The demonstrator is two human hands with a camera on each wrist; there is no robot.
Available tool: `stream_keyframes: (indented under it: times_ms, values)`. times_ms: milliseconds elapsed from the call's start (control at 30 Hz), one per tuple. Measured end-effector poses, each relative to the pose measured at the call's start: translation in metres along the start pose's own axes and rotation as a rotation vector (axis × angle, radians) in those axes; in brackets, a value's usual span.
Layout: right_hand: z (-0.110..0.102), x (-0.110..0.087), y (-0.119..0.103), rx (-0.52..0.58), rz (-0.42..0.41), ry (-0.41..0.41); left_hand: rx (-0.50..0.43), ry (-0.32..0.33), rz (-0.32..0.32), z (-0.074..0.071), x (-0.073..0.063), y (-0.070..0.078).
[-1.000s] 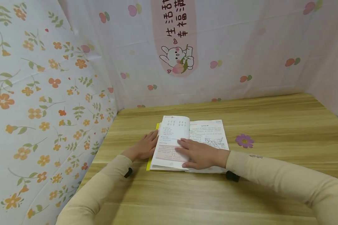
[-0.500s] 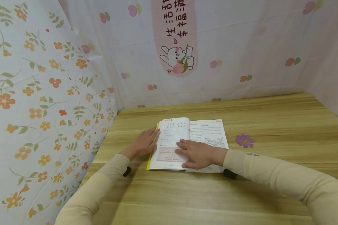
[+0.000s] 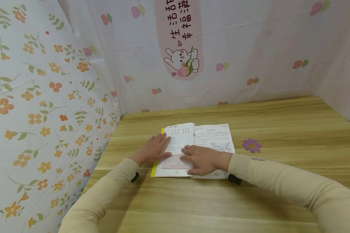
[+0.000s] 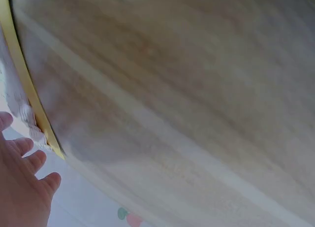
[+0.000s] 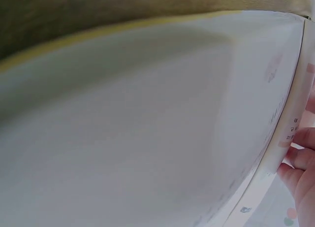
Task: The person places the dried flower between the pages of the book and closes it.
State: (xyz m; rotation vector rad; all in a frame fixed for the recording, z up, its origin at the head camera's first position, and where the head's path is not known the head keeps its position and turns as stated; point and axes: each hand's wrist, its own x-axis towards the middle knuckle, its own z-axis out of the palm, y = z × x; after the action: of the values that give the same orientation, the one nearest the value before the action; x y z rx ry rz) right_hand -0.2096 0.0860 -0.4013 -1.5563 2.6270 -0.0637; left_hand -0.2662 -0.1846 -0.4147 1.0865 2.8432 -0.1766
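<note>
An open book (image 3: 215,132) with a yellow cover lies on the wooden table, printed text on both pages and a line drawing on the right one. My left hand (image 3: 152,150) reaches over the book's left edge, fingers extended on the left page. Near the spine, my right hand (image 3: 206,159) rests across the pages with its fingers spread toward the left. In the left wrist view the left hand (image 4: 22,187) shows beside the yellow cover edge (image 4: 30,86). A broad blurred page (image 5: 138,123) fills most of the right wrist view, with the right fingers (image 5: 293,175) at its edge.
A purple flower-shaped piece (image 3: 252,145) lies on the table (image 3: 215,207) to the right of the book. Patterned cloth (image 3: 239,48) hangs behind the table, and a floral cloth (image 3: 46,129) hangs along its left side.
My left hand has moved from beside the book's left edge onto the left page. That page has settled lower and flatter. The right hand stays near the spine.
</note>
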Motion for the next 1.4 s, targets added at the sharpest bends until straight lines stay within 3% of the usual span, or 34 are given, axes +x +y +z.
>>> stream_keyframes:
  times_ms: [200, 500, 800, 1033, 1200, 1400]
  values:
    - [0.001, 0.001, 0.001, -0.033, -0.002, -0.016, 0.027, -0.063, -0.025, 0.001, -0.002, 0.003]
    - [-0.003, 0.000, 0.002, -0.050, -0.004, -0.038, 0.028, -0.082, -0.021, 0.001, -0.002, 0.005]
    - [-0.014, -0.010, 0.004, -0.069, -0.021, 0.001, 0.040, -0.067, -0.016, 0.003, -0.001, 0.004]
    - [-0.022, -0.039, 0.020, -0.085, 0.006, 0.092, 0.017, -0.047, 0.004, 0.003, -0.002, 0.004]
    - [-0.016, -0.068, 0.038, -0.080, 0.020, 0.209, 0.023, -0.064, -0.007, 0.003, -0.001, 0.004]
    - [-0.009, -0.102, 0.057, 0.015, 0.130, 0.302, 0.028, -0.077, -0.015, 0.005, -0.001, 0.004]
